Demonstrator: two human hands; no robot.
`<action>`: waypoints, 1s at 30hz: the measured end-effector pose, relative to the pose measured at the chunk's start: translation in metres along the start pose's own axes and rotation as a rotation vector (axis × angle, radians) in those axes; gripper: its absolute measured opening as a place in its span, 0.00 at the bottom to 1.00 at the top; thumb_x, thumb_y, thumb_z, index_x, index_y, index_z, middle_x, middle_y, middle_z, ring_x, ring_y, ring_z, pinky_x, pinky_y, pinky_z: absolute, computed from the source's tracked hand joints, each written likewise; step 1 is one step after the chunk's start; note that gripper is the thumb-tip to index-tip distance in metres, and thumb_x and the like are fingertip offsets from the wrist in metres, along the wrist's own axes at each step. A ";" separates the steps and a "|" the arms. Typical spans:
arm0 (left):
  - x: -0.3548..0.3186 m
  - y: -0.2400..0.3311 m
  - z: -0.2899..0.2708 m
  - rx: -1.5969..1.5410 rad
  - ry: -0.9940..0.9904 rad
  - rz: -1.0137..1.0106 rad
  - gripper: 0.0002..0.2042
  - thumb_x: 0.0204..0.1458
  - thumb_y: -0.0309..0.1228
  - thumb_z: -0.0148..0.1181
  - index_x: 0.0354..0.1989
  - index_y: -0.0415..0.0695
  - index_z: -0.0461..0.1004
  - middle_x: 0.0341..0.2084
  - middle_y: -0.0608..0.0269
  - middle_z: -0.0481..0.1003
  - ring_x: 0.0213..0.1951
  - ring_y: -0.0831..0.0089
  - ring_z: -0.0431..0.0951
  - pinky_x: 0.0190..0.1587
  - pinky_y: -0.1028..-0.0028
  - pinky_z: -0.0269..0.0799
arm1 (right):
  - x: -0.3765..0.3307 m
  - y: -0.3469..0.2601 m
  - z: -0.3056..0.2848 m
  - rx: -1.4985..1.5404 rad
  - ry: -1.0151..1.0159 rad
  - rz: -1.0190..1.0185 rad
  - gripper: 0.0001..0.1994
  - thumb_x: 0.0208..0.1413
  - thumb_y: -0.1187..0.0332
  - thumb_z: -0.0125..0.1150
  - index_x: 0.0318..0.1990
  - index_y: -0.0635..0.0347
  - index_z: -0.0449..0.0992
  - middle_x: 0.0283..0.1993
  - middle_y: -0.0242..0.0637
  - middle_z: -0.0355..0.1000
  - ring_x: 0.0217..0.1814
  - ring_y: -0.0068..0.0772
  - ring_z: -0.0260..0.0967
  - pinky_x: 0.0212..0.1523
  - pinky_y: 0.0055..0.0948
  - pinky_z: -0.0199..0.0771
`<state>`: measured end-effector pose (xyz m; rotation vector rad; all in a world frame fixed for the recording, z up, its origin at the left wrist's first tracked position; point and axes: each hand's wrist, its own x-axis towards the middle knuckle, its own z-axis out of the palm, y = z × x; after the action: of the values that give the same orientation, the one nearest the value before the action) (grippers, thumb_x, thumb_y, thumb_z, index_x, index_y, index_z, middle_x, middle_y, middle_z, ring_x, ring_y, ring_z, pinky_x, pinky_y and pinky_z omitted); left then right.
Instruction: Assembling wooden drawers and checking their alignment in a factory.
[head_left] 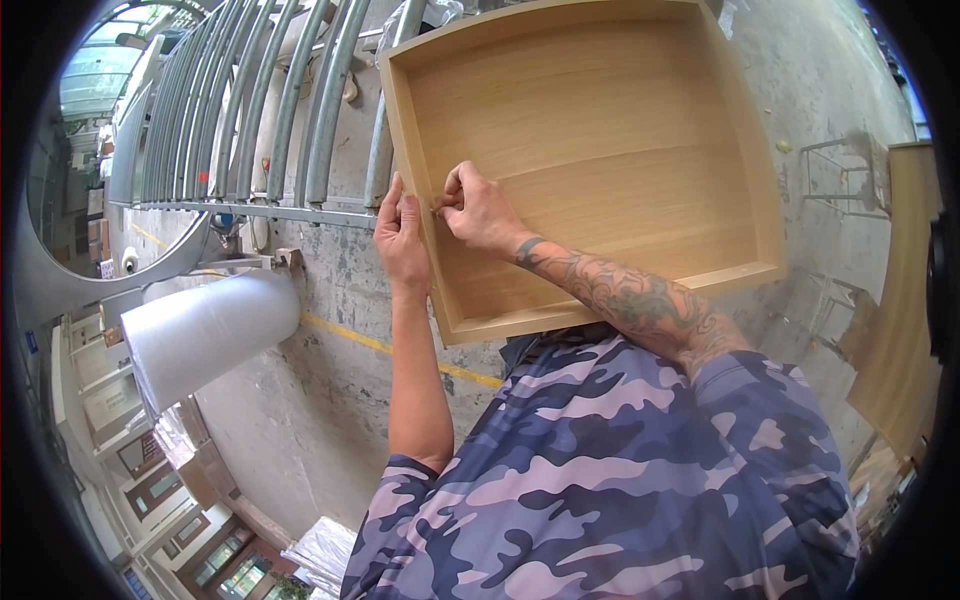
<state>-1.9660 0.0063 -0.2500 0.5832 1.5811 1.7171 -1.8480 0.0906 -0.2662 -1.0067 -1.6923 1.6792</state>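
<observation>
A shallow, open-topped wooden drawer box (590, 130) with light wood grain is in front of me, its inside facing up. My left hand (402, 248) grips the drawer's left wall, with its fingers along the outer face and the thumb by the rim. Inside that same wall, my right hand (484, 215) is closed in a pinch close to the wood. Something small may be between its fingertips, but I cannot make it out. The drawer's near edge is close to my body.
A grey metal roller conveyor (235, 110) runs off at the upper left. Below it lies a big roll of white wrapping film (215, 335). A yellow line (345, 334) crosses the concrete floor. Wooden panels (905, 300) stand at the far right, near a metal frame (840, 175).
</observation>
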 end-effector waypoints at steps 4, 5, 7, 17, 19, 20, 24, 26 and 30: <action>0.000 -0.002 -0.003 0.034 0.003 0.005 0.23 0.72 0.32 0.54 0.72 0.36 0.65 0.49 0.65 0.80 0.48 0.83 0.77 0.51 0.79 0.75 | 0.001 -0.004 -0.001 0.038 0.061 0.064 0.13 0.56 0.75 0.69 0.43 0.63 0.68 0.38 0.48 0.81 0.44 0.44 0.83 0.44 0.39 0.83; 0.001 -0.002 -0.002 0.028 -0.002 0.008 0.23 0.72 0.32 0.54 0.72 0.36 0.65 0.50 0.64 0.80 0.48 0.83 0.77 0.51 0.79 0.75 | 0.003 -0.005 0.001 0.023 0.072 0.041 0.14 0.56 0.75 0.69 0.43 0.63 0.68 0.38 0.48 0.81 0.44 0.45 0.83 0.44 0.39 0.83; 0.002 0.001 0.002 0.025 -0.005 0.006 0.23 0.72 0.32 0.54 0.72 0.36 0.65 0.50 0.64 0.80 0.48 0.83 0.77 0.51 0.79 0.75 | 0.006 -0.002 0.001 0.009 0.081 0.025 0.14 0.55 0.75 0.69 0.43 0.63 0.68 0.38 0.49 0.81 0.44 0.45 0.83 0.44 0.39 0.83; 0.001 -0.002 -0.003 0.035 0.000 0.003 0.23 0.72 0.32 0.55 0.72 0.37 0.66 0.48 0.66 0.80 0.45 0.85 0.77 0.48 0.81 0.75 | 0.002 -0.004 -0.006 0.071 -0.001 0.088 0.13 0.55 0.77 0.68 0.43 0.64 0.68 0.38 0.49 0.81 0.45 0.45 0.83 0.45 0.40 0.82; 0.000 -0.002 -0.003 0.019 -0.008 0.008 0.23 0.72 0.32 0.55 0.72 0.37 0.66 0.48 0.67 0.80 0.45 0.85 0.77 0.48 0.81 0.74 | 0.003 -0.004 -0.002 0.056 0.069 0.119 0.14 0.55 0.77 0.68 0.43 0.64 0.68 0.37 0.49 0.81 0.45 0.44 0.84 0.45 0.40 0.82; 0.001 -0.002 -0.003 0.033 -0.010 0.015 0.23 0.72 0.32 0.55 0.72 0.38 0.66 0.47 0.67 0.80 0.45 0.85 0.77 0.48 0.81 0.74 | 0.003 -0.004 0.002 0.031 0.064 0.077 0.14 0.55 0.77 0.68 0.43 0.64 0.68 0.38 0.48 0.81 0.45 0.44 0.84 0.45 0.39 0.82; 0.003 0.000 0.003 0.059 -0.011 0.009 0.22 0.72 0.32 0.55 0.71 0.38 0.67 0.42 0.71 0.80 0.41 0.87 0.75 0.45 0.81 0.73 | 0.005 0.002 -0.002 -0.024 0.013 0.018 0.14 0.55 0.77 0.68 0.44 0.64 0.68 0.38 0.48 0.81 0.45 0.43 0.84 0.45 0.38 0.82; 0.000 0.002 0.004 0.049 0.020 -0.003 0.22 0.72 0.32 0.55 0.71 0.37 0.67 0.40 0.72 0.79 0.40 0.88 0.74 0.44 0.82 0.73 | 0.002 0.002 -0.005 0.013 -0.040 0.051 0.14 0.55 0.77 0.68 0.44 0.64 0.68 0.38 0.48 0.81 0.45 0.43 0.83 0.45 0.38 0.83; 0.000 0.001 -0.001 0.041 0.013 -0.009 0.22 0.72 0.32 0.55 0.71 0.37 0.67 0.37 0.74 0.77 0.37 0.89 0.72 0.42 0.84 0.71 | 0.004 -0.005 -0.001 0.041 0.085 0.090 0.15 0.55 0.76 0.69 0.44 0.64 0.68 0.38 0.48 0.81 0.44 0.42 0.84 0.45 0.37 0.83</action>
<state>-1.9672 0.0055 -0.2495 0.5849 1.6293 1.6884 -1.8498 0.0949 -0.2617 -1.1341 -1.5726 1.6958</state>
